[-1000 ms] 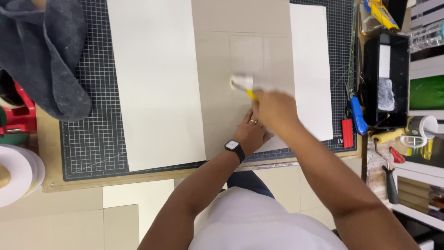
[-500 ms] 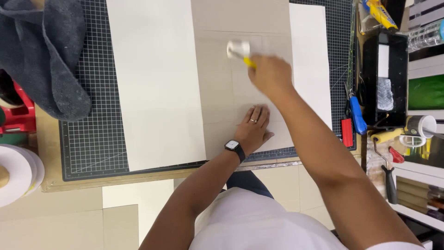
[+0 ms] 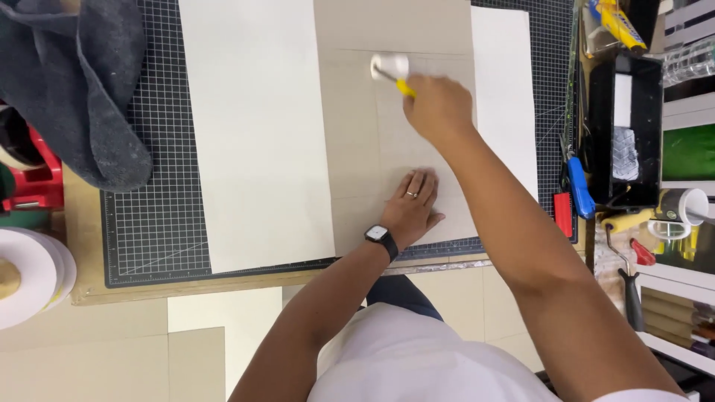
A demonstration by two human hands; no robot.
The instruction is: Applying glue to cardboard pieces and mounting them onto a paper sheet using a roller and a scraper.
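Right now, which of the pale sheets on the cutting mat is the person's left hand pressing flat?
The beige middle sheet: the left hand lies flat on its near edge. The white sheets at left and right lie untouched.

Yellow roller handle mostly hidden inside the right hand, grey cloth cut off at top edge

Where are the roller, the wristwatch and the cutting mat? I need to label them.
roller (image 3: 389, 66), head view, on its white drum.
wristwatch (image 3: 378, 234), head view, on its dark face.
cutting mat (image 3: 156, 223), head view, on a bare gridded patch at left.
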